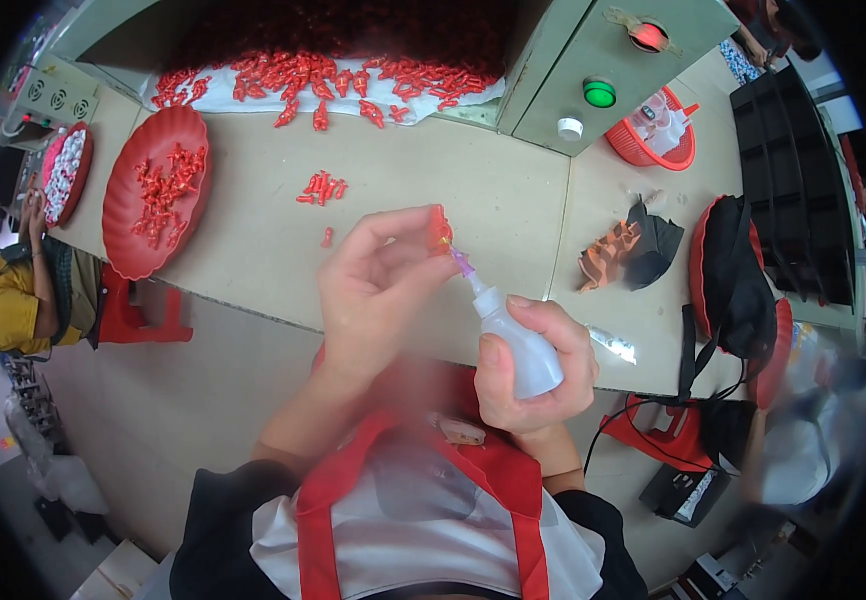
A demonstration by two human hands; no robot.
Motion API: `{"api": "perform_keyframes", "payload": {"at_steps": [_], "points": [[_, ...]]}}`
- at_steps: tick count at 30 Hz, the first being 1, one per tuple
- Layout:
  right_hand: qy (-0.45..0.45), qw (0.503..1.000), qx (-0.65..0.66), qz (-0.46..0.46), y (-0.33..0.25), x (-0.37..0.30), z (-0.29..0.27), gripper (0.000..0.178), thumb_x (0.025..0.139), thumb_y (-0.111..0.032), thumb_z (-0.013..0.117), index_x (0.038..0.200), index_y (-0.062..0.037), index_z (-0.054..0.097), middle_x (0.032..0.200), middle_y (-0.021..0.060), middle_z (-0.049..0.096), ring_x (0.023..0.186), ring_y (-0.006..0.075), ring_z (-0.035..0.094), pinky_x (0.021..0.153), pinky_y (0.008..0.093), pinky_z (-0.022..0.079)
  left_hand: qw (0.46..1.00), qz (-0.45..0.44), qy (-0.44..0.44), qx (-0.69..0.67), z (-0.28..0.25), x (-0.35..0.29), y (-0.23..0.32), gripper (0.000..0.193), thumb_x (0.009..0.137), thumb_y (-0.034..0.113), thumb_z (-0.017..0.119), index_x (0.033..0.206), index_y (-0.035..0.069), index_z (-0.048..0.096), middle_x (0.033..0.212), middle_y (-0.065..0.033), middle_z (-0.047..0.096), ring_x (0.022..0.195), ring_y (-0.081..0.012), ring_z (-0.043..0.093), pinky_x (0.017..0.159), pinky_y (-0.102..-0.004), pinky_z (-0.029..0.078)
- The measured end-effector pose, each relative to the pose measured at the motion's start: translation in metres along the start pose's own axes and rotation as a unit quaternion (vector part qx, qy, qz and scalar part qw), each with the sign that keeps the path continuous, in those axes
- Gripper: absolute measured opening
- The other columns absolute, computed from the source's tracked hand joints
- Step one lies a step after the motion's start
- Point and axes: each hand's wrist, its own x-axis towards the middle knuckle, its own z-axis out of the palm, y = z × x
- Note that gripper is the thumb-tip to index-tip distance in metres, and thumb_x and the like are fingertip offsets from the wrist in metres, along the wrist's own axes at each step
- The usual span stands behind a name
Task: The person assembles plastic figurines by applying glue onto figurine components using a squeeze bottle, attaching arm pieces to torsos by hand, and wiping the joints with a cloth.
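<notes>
Between the thumb and fingers of my left hand (368,290) is a small red plastic figure (440,228), held up above the table's front part. My right hand (545,372) wraps round a translucent white squeeze bottle (521,345). The bottle is tilted, and its purple nozzle tip (462,262) meets or nearly meets the figure; I cannot tell whether they touch. Beyond my left hand, a small pile of red pieces (323,188) lies on the table (253,215), with one single red piece (328,237) nearer to me.
Many red figures (318,75) lie on a white sheet under the green machine (543,90). A red scalloped tray (123,220) with figures stands left. At right are a red basket (643,155), crumpled wrappings (613,255) and a black bag (733,280). Another person (18,300) sits far left.
</notes>
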Motion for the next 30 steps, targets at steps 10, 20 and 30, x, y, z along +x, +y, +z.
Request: {"api": "perform_keyframes", "payload": {"at_steps": [10, 20, 30], "points": [[0.004, 1.000, -0.004, -0.023, 0.0016, 0.0003, 0.0001, 0.036, 0.063, 0.000, 0.067, 0.096, 0.0045, 0.052, 0.077, 0.0124, 0.061, 0.050, 0.0206, 0.055, 0.044, 0.0276, 0.044, 1.000, 0.003, -0.002, -0.008, -0.0008, -0.0001, -0.0023, 0.028, 0.077, -0.009, 0.058, 0.104, -0.007, 0.050, 0.096, -0.0148, 0.058, 0.084, -0.0186, 0.061, 0.077, -0.0343, 0.054], [-0.013, 1.000, -0.018, 0.022, -0.0006, -0.0056, -0.0043, 0.032, 0.073, -0.013, 0.066, 0.096, 0.0045, 0.053, 0.084, 0.0146, 0.061, 0.066, 0.0168, 0.058, 0.059, 0.0242, 0.046, 1.000, 0.003, -0.006, -0.008, 0.0011, -0.0005, -0.0009, 0.028, 0.077, -0.009, 0.058, 0.104, -0.007, 0.050, 0.096, -0.0149, 0.058, 0.084, -0.0185, 0.061, 0.077, -0.0345, 0.054], [-0.001, 1.000, -0.005, -0.020, 0.0030, 0.0015, -0.0016, 0.035, 0.063, 0.000, 0.067, 0.095, 0.0036, 0.053, 0.079, 0.0119, 0.062, 0.050, 0.0211, 0.055, 0.045, 0.0274, 0.045, 1.000, 0.011, 0.003, 0.004, -0.0005, 0.0018, -0.0032, 0.028, 0.077, -0.009, 0.059, 0.104, -0.007, 0.050, 0.096, -0.0143, 0.059, 0.084, -0.0183, 0.061, 0.077, -0.0330, 0.053]]}}
